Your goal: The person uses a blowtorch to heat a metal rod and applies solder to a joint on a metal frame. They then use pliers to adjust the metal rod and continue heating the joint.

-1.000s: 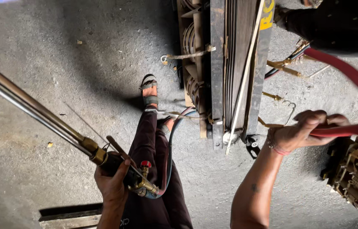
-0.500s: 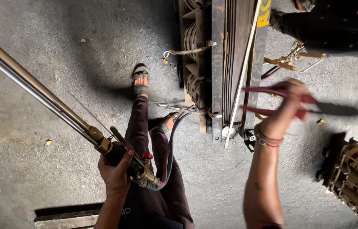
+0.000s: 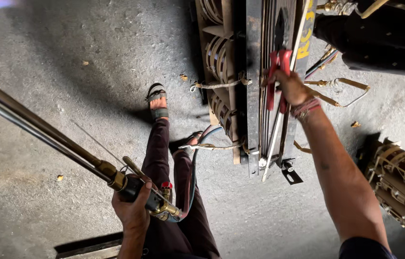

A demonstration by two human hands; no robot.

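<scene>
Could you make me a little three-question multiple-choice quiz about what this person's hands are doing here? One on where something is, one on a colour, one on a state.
1. Where is the right hand?
A. Up against the dark stacked metal core
B. Flat on the floor
C. On the sandal

2. What colour are the handles of the pliers?
A. Blue
B. Red
C. Yellow

3. How does the left hand hold the cutting torch?
A. Open, only touching it
C. Closed around its brass valve end
B. Not touching it at all

Answers:
1 A: the hand sits against the metal core, above the floor.
2 B: both handles show red above the fist.
3 C: the fingers wrap the torch body where the hoses join.
</scene>
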